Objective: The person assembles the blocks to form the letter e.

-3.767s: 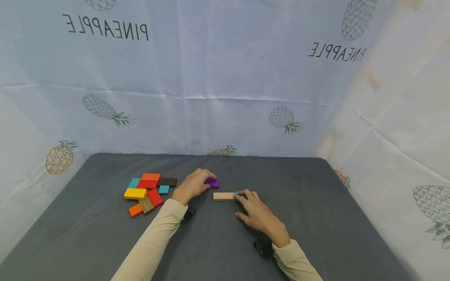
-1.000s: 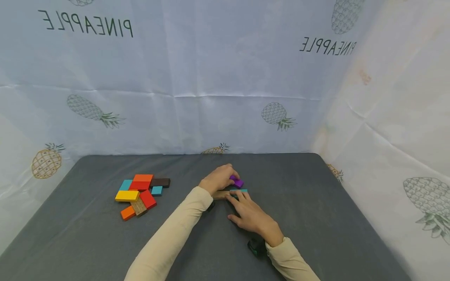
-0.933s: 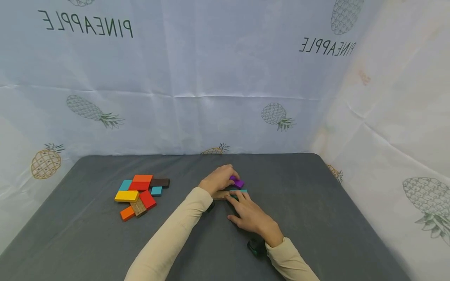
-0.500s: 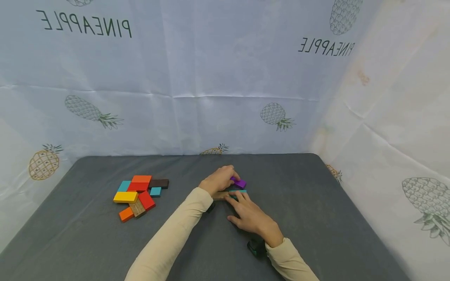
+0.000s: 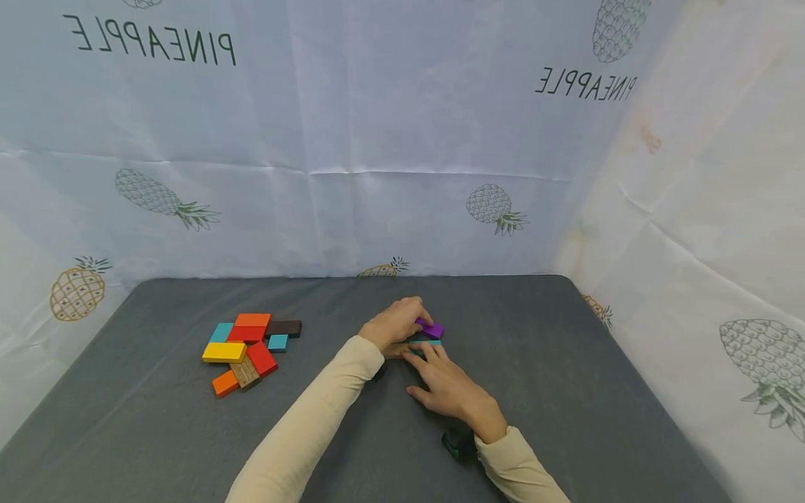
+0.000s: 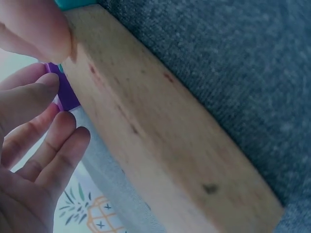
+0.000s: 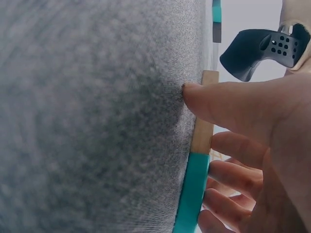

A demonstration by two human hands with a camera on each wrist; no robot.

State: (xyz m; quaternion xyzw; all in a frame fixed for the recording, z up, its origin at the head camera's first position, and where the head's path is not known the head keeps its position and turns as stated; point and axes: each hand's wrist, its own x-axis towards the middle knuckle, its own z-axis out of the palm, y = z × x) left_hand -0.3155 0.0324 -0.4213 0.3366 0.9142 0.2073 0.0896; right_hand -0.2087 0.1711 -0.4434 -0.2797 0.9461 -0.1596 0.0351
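Note:
Behind a row of two blocks, my left hand (image 5: 397,323) pinches a small purple block (image 5: 432,330) between thumb and fingers. The row joins a plain wooden block (image 5: 396,351) on the left to a teal block (image 5: 434,342) on the right, end to end. My right hand (image 5: 449,384) rests its fingertips on the row near the joint, covering part of it. The right wrist view shows the thumb (image 7: 197,97) apart from the other fingers, in front of the wooden block (image 7: 203,136). In the left wrist view, the purple block (image 6: 68,90) appears just beyond the wooden block (image 6: 146,131).
To the left on the grey cloth-covered table (image 5: 157,426) lies a cluster of blocks: a yellow block (image 5: 224,352), a dark brown block (image 5: 286,328), a small teal block (image 5: 278,343), plus red, orange and wood-grain ones. A pineapple-print curtain (image 5: 377,105) hangs behind the table.
My left hand has carried the purple block rightward, from behind the wooden block to behind the teal one, creeping slightly right in the last half second. My right hand stays on the row.

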